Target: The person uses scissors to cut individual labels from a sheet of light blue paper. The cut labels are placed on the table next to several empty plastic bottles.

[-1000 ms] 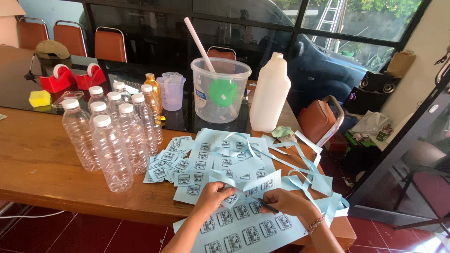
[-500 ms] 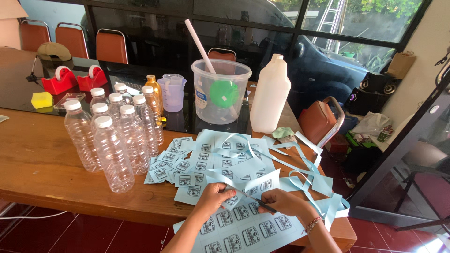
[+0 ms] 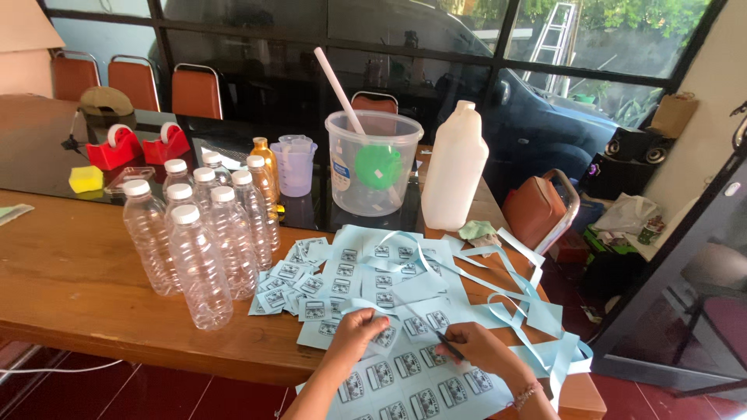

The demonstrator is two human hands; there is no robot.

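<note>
At the counter (image 3: pixel 78 280) edge, our left hand (image 3: pixel 356 333) pressed flat on the blue label sheet (image 3: pixel 412 381). Our right hand (image 3: pixel 482 350) gripped a thin cutting tool (image 3: pixel 445 342) against it; empty bottles (image 3: pixel 198 233) stood well apart.

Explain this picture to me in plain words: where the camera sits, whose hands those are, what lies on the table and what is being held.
There is no machine here. The camera sits on a person's head and looks down, so the two bare hands at the bottom edge are the wearer's own. The left hand presses flat on a pale blue sheet of printed labels. The right hand holds a thin dark tool against that sheet; it may be a small blade or pen, too small to tell.

On the wooden table lie cut labels and curling blue paper strips. To the left stands a cluster of empty clear bottles with white caps. Behind them are a clear bucket with a white stirring stick, a tall white jug, a small measuring cup and two red tape dispensers.
</note>
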